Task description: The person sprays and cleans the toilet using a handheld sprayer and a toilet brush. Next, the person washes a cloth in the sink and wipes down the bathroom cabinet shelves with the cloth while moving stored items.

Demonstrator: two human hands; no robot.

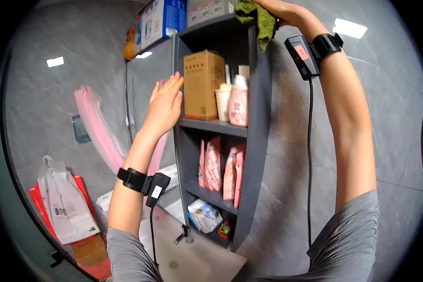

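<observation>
My right hand (285,11) is raised at the top right corner of a dark grey shelf unit (259,136). It grips a green cloth (264,21), which drapes over that corner and hangs down the side; some of the fingers are hidden or cut off by the frame. My left hand (164,108) is up at the unit's left front edge, beside the mirror (148,75). Its fingers are stretched out and it holds nothing. Whether it touches the edge, I cannot tell. Just right of it, a brown cardboard box (201,87) stands on the upper shelf.
A pink bottle (238,104) and a white cup (223,103) stand beside the box. Pink pouches (213,164) fill the shelf below. Boxes (162,21) rest on top. Below lies a washbasin (174,254) with a tap (185,232). Bags (66,207) hang at left.
</observation>
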